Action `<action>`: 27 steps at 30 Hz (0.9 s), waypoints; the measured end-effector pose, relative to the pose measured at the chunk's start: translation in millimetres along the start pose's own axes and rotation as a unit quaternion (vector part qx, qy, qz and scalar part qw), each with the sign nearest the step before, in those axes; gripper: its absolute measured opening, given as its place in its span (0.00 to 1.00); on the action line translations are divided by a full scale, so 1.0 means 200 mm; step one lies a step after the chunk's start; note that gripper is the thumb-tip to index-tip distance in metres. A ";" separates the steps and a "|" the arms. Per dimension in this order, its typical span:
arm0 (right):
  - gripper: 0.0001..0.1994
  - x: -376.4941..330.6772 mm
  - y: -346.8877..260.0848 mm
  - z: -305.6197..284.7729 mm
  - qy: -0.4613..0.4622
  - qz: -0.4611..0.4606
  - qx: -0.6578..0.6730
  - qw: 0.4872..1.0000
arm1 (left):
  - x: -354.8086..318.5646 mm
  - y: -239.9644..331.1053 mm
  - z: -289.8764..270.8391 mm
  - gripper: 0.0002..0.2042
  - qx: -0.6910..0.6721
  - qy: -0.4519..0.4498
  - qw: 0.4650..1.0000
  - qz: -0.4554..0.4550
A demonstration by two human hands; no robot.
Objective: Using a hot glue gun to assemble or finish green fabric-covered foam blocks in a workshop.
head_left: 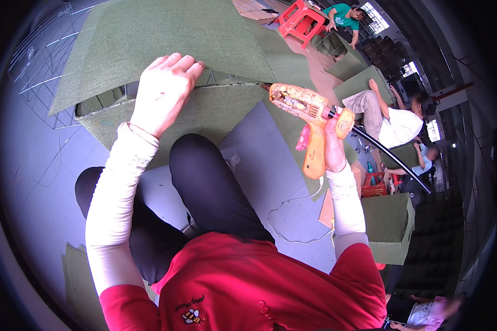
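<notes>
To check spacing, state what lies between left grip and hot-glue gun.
Head view: between the left grip and hot-glue gun lies green woven fabric, its edge partly gaping.

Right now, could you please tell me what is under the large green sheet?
Thin bars show in the gap below the green sheet; the sheet and left hand hide the rest.

Floor (pixel 33 204): grey. Reference: the large green box (pixel 176 124). To its far left, bare wire frames (pixel 62 40) rest. To its right, a green sheet (pixel 286 138) lies spread. Near its right front, a clear plastic scrap (pixel 233 161); further forward, right, a loosely curved white cord (pixel 298 241); forward left, green panels (pixel 80 276)
</notes>
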State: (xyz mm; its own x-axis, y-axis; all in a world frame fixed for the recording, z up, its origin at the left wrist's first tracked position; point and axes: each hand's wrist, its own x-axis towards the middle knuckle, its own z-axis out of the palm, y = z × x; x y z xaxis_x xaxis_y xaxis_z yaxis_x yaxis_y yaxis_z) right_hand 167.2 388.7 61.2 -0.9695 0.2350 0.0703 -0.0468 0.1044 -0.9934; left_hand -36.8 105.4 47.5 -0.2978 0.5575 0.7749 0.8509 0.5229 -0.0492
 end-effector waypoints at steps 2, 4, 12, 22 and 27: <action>0.29 0.00 0.00 0.00 0.001 -0.001 -0.001 1.000 | 0.00 0.00 0.00 0.14 0.001 -0.001 1.000 0.001; 0.30 -0.01 0.00 0.01 0.003 -0.002 -0.003 1.000 | 0.01 0.00 0.00 0.14 0.005 0.002 1.000 0.002; 0.30 0.01 0.00 0.02 -0.001 -0.001 0.007 1.000 | 0.02 0.04 -0.01 0.14 0.008 0.002 1.000 0.003; 0.32 0.00 -0.02 0.04 -0.008 -0.007 0.015 1.000 | 0.06 0.08 -0.02 0.15 0.009 0.001 1.000 0.005; 0.42 0.01 -0.02 0.04 -0.022 0.001 -0.007 1.000 | 0.07 0.11 -0.03 0.16 0.011 0.002 1.000 0.006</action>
State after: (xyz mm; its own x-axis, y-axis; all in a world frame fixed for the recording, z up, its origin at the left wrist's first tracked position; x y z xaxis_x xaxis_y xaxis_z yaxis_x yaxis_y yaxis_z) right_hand 163.9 381.9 65.1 -0.9792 0.1929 0.0637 -0.0416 0.1166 -0.9923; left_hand -20.7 120.8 61.6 -0.2862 0.5610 0.7767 0.8442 0.5311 -0.0725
